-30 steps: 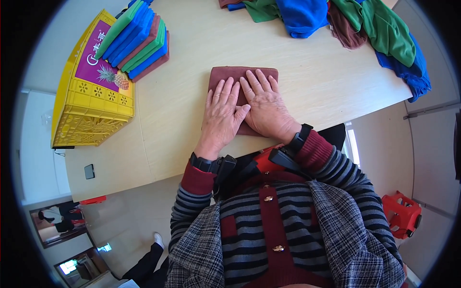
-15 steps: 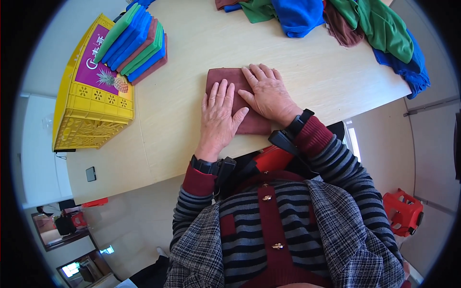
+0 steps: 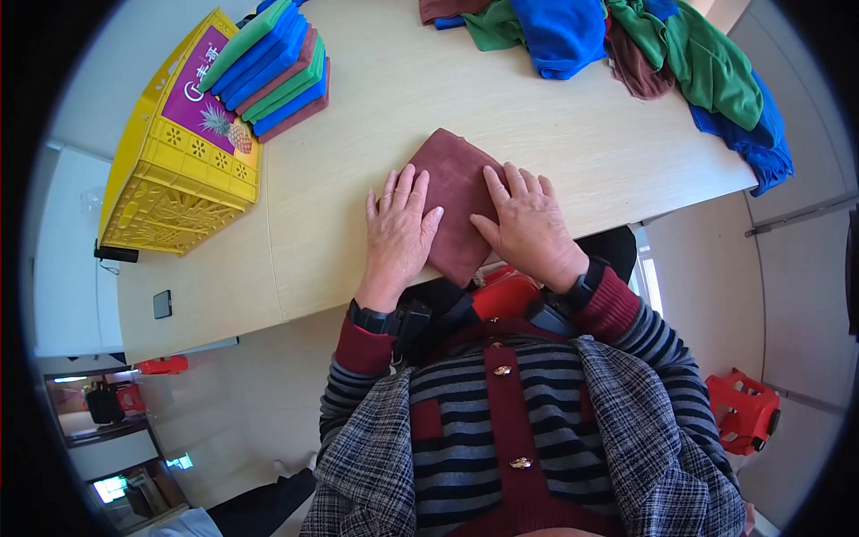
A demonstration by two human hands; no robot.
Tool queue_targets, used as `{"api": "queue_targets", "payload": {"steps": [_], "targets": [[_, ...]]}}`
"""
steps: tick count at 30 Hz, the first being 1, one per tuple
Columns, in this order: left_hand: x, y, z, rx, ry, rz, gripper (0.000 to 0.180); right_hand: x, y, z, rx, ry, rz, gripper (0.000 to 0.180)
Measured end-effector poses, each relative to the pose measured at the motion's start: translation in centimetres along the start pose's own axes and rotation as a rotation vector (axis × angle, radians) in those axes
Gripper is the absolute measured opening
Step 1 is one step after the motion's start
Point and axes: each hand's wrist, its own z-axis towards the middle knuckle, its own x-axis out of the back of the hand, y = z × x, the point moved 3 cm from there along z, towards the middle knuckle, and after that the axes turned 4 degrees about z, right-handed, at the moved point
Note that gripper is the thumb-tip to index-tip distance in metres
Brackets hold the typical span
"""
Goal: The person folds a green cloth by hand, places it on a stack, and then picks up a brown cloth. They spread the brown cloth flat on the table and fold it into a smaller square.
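A folded brown cloth lies turned at an angle on the table in front of me, one corner at the table's front edge. My left hand rests flat at its left side, fingertips on the cloth's edge and the thumb over it. On the other side, my right hand lies with fingers spread, its thumb and index finger touching the cloth's right edge. Both hands are open and grip nothing. The middle of the cloth shows between them.
At the left stands a yellow plastic crate, beside a stack of folded cloths in green, blue and brown. Loose green, blue and brown cloths are heaped at the far right. A small dark flat object lies near the left edge of the table.
The brown cloth has been turned on the table, from nearly square to a diamond-like angle. My right hand has moved right and nearer to me, from on top of the cloth to its edge.
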Motion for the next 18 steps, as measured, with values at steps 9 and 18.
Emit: {"api": "queue_targets", "payload": {"steps": [9, 18], "targets": [[-0.8, 2.0, -1.3, -0.060, 0.083, -0.015, 0.063, -1.8, -3.0, 3.2, 0.406, 0.083, 0.260, 0.068], [-0.6, 1.7, -1.1, -0.069, 0.079, 0.017, 0.065, -3.5, -0.3, 6.1, 0.338, 0.083, 0.172, 0.064]]}}
